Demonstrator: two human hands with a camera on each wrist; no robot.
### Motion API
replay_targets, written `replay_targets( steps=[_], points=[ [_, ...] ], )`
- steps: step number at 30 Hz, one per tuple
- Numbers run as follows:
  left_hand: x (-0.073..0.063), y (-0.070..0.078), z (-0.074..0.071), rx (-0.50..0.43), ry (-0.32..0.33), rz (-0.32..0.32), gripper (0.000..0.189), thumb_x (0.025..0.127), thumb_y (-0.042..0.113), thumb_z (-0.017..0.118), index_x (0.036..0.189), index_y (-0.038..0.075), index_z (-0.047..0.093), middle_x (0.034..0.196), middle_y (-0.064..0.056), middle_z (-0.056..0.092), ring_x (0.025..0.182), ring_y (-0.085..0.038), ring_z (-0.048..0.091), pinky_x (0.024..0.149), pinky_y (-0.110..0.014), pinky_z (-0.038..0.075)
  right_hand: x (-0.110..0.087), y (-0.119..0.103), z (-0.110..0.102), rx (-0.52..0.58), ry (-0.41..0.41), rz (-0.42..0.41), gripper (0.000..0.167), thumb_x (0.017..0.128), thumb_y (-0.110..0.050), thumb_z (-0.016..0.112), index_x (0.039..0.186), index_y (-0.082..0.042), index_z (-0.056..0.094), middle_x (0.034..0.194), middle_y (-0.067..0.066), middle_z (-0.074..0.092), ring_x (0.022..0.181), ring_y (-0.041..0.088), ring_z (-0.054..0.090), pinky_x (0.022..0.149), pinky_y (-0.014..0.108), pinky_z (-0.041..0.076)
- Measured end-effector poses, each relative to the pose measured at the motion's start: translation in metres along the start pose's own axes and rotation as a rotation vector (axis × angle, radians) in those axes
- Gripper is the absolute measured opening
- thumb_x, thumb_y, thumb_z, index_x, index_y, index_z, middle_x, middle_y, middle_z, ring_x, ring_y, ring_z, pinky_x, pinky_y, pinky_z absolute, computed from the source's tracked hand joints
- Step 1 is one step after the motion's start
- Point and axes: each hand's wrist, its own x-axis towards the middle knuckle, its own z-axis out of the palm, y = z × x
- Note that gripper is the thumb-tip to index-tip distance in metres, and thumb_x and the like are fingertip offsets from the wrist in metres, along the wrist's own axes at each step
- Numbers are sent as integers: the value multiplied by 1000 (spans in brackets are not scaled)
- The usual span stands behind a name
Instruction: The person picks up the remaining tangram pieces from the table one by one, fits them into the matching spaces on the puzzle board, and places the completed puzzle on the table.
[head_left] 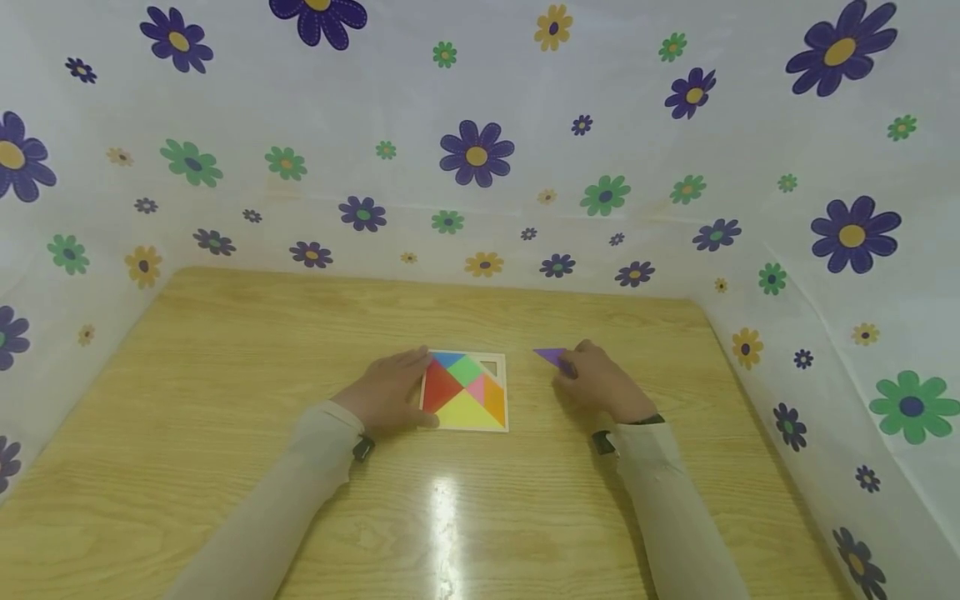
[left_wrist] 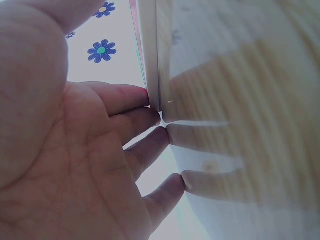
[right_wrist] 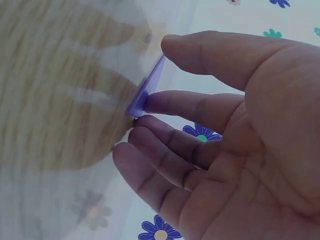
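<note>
A square wooden tangram tray (head_left: 507, 408) lies on the table, holding red, blue, green, pink, orange and yellow pieces. A triangular bare spot shows at its far right corner. My left hand (head_left: 387, 387) rests along the tray's left side, thumb at the near corner and fingers toward the far one; in the left wrist view the fingertips (left_wrist: 142, 97) touch the tray edge. Right of the tray, my right hand (head_left: 603, 383) pinches a purple triangle piece (head_left: 550, 356) between thumb and index finger. The right wrist view shows the purple piece (right_wrist: 150, 87) tilted close to the tabletop.
A light wood-grain table (head_left: 300, 317) lies beneath everything, with a bright reflection in front of the tray. White sheeting (head_left: 420, 100) printed with flowers stands along the back and both sides.
</note>
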Motion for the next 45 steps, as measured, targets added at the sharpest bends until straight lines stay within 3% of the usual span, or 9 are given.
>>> replay_targets(
  steps=[4, 8, 15, 18, 22, 25, 34, 40, 45],
  points=[
    [1, 1, 2, 1, 6, 6, 103, 88, 54, 75, 164, 4, 26, 171, -12, 22, 158, -32, 20, 127, -53, 20, -1, -1, 0, -31, -5, -16, 30, 99, -19, 59, 117, 2, 69, 104, 17, 55, 87, 27, 51, 77, 41, 48],
    [1, 1, 3, -1, 8, 1, 102, 88, 54, 74, 164, 5, 26, 171, -12, 21, 158, -32, 20, 127, -53, 19, -2, -3, -1, -35, -18, -1, 28, 101, -22, 62, 116, 0, 70, 104, 14, 59, 88, 26, 54, 81, 43, 51],
    [2, -1, 6, 10, 4, -3, 103, 88, 55, 74, 164, 6, 25, 172, -11, 20, 158, -32, 19, 128, -52, 18, -3, -7, -2, 38, -75, 20, 14, 99, -20, 66, 92, -8, 69, 86, 3, 64, 80, 20, 56, 76, 37, 51],
    [2, -1, 4, 3, 5, 0, 102, 88, 54, 75, 164, 5, 25, 172, -11, 20, 158, -32, 19, 127, -53, 19, -1, -8, -2, 59, -76, 38, 11, 97, -18, 68, 98, -7, 67, 91, 5, 64, 82, 21, 57, 77, 37, 52],
    [2, -1, 2, 9, -1, 5, 102, 89, 53, 75, 164, 5, 26, 172, -11, 21, 158, -32, 20, 127, -52, 19, 1, -6, 0, 59, -51, 47, 33, 95, -18, 71, 120, 2, 64, 107, 13, 63, 91, 25, 57, 86, 43, 55],
    [2, -1, 1, 9, -5, 6, 101, 89, 52, 75, 164, 4, 26, 171, -12, 21, 158, -33, 20, 127, -52, 19, 1, -6, 1, 38, -39, 52, 42, 95, -21, 72, 127, 5, 63, 112, 15, 61, 95, 26, 56, 91, 45, 54],
    [0, 1, -5, 8, -3, 13, 100, 89, 50, 76, 163, 3, 28, 170, -14, 24, 157, -34, 22, 127, -53, 21, 1, -12, 0, 30, -73, 88, 29, 93, -19, 76, 111, 2, 67, 101, 11, 61, 89, 24, 55, 82, 39, 53],
    [2, -4, -3, 36, -5, 16, 108, 84, 58, 77, 164, 6, 26, 171, -10, 22, 157, -31, 22, 127, -51, 21, 1, -14, -1, 72, -96, 123, 30, 92, -20, 78, 110, 0, 65, 103, 11, 63, 90, 25, 57, 84, 41, 54],
    [4, -6, -1, 16, -5, 25, 110, 82, 58, 77, 163, 4, 27, 171, -12, 23, 157, -33, 23, 127, -53, 22, -2, -18, -2, 78, -148, 153, 37, 89, -30, 81, 109, -5, 64, 101, 8, 66, 89, 24, 58, 86, 42, 55]
  ],
)
